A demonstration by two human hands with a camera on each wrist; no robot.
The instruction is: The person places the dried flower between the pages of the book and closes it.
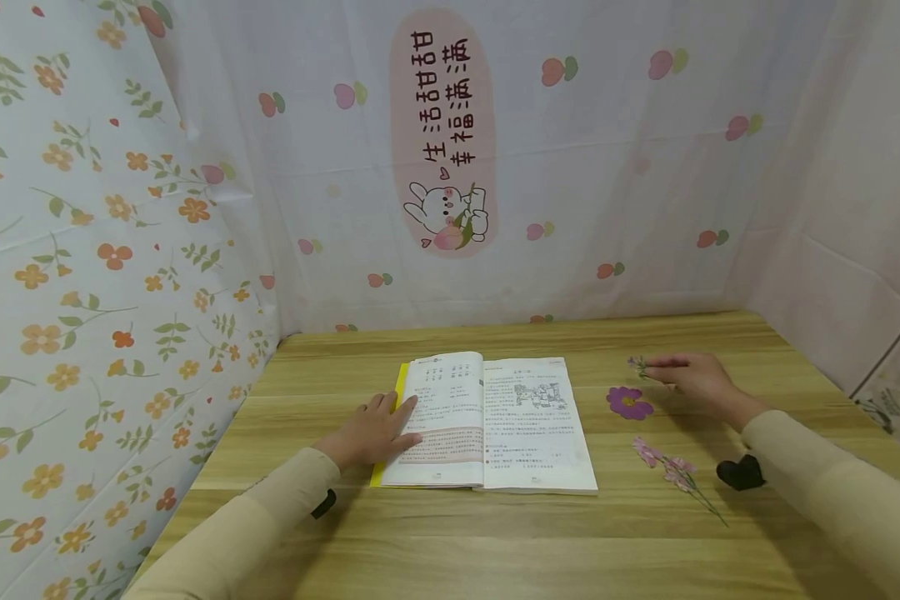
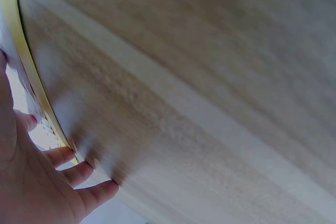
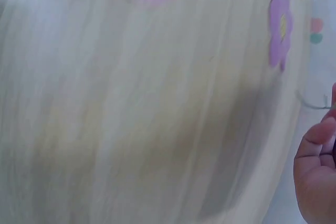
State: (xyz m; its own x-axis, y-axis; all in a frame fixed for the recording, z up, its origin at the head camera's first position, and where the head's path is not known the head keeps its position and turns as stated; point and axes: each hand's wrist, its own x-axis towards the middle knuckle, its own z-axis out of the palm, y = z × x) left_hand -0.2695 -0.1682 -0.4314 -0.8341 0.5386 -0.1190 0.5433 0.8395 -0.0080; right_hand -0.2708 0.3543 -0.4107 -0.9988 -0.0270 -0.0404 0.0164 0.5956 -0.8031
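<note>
Hazy, soft-focus wrist views

Floral sheeting [image 1: 82,275] hangs left of the wood-grain table [image 1: 420,542]; behind, a pale backdrop [image 1: 607,183], seemingly cloth, bears fruit prints [image 1: 558,71] and a pink rabbit panel [image 1: 444,133].

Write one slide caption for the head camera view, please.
The left hand touches an open book; the right hand pinches a small flower.
</note>
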